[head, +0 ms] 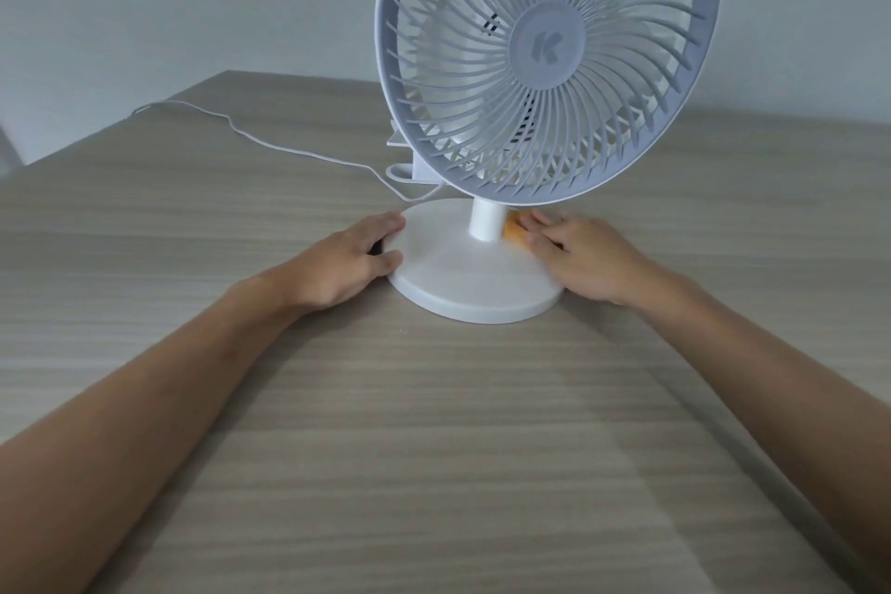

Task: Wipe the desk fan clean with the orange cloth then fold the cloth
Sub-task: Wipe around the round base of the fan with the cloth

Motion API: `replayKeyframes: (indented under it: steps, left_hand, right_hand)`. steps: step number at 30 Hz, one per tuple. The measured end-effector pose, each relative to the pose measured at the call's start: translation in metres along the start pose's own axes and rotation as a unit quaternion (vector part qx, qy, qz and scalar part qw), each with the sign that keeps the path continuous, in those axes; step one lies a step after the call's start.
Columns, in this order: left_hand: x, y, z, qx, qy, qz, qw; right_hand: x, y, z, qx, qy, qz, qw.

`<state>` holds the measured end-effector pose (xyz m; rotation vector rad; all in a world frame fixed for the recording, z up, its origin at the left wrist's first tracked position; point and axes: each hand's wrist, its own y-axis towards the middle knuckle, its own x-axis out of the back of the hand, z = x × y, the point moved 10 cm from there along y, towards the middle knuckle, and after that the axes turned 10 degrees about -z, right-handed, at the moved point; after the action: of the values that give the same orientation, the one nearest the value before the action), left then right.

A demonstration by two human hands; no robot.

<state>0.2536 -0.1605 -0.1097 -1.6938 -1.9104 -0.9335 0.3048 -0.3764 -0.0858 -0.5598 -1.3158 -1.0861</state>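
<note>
A white desk fan (pixel 547 53) stands upright on the wooden table, its round grille facing me and its round base (pixel 463 277) near the table's middle. My left hand (pixel 352 260) grips the base's left rim, thumb and fingers curled round the edge. My right hand (pixel 586 256) lies on the right side of the base, fingers pressing the orange cloth (pixel 513 234) against the base beside the short neck. Only a small orange patch of the cloth shows; the rest is hidden under my fingers.
The fan's white cord (pixel 270 145) trails from behind the base across the table (pixel 434 449) to its far left edge. A plain pale wall stands behind the table.
</note>
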Motion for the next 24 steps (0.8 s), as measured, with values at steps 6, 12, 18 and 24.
replayKeyframes:
  steps: [6, 12, 18, 24]
  left_hand:
    - [0.002, -0.004, -0.001, -0.013, 0.029, -0.01, 0.999]
    - [0.001, -0.007, -0.008, -0.051, 0.068, -0.009, 0.996]
    - [-0.001, -0.009, -0.012, -0.059, 0.095, -0.001, 0.994]
    - [-0.001, -0.01, -0.013, -0.055, 0.093, 0.003, 0.994]
  right_hand:
    - [-0.006, 0.034, 0.006, -0.043, 0.04, 0.019, 0.998]
    - [-0.002, -0.002, 0.009, 0.051, 0.001, 0.031, 0.998]
    - [-0.002, -0.05, 0.027, 0.06, -0.007, -0.002, 0.998]
    - [-0.007, -0.06, 0.087, 0.105, -0.024, -0.053, 0.993]
